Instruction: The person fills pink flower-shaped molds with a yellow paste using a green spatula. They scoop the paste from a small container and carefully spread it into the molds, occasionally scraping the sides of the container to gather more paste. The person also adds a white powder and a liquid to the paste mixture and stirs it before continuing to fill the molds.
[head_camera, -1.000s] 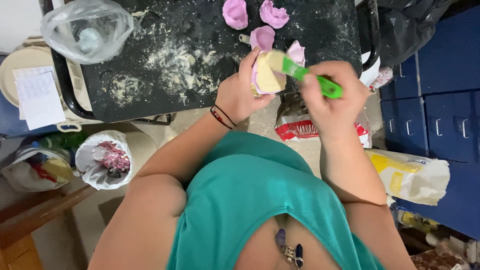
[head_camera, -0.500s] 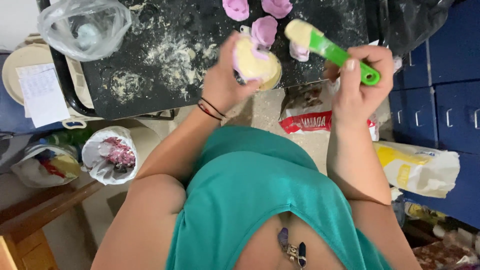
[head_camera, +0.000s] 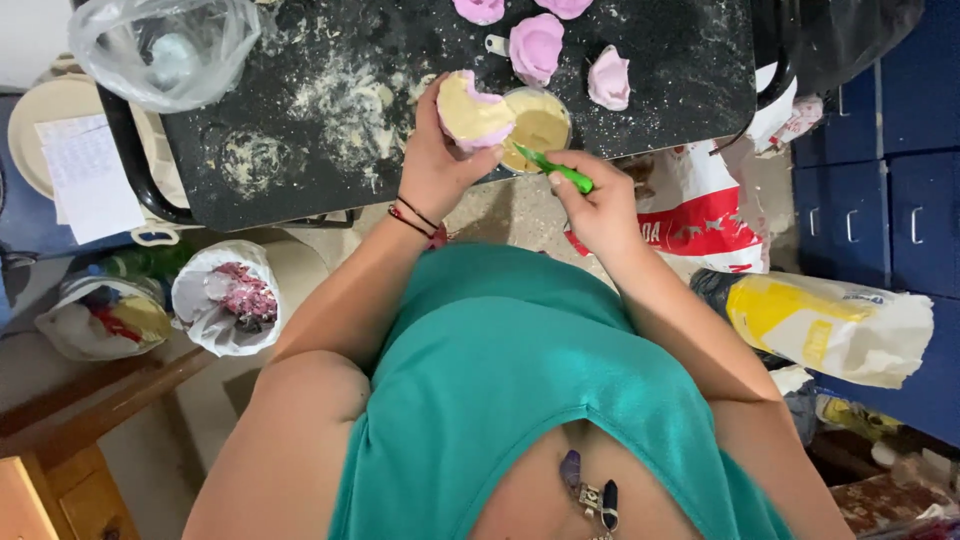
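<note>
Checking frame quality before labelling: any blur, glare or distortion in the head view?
Head view: even, soft light, no hard shadows; left hand with the pink shell is sharp; right hand and green-handled tool slightly soft; mild glare on the clear plastic bag; wide-angle bending at the edges, torso looms large; black floured tray well exposed.

Blue cabinets (head_camera: 900, 200) on one side; wooden furniture, perhaps a bench (head_camera: 90, 420), on the other.
</note>
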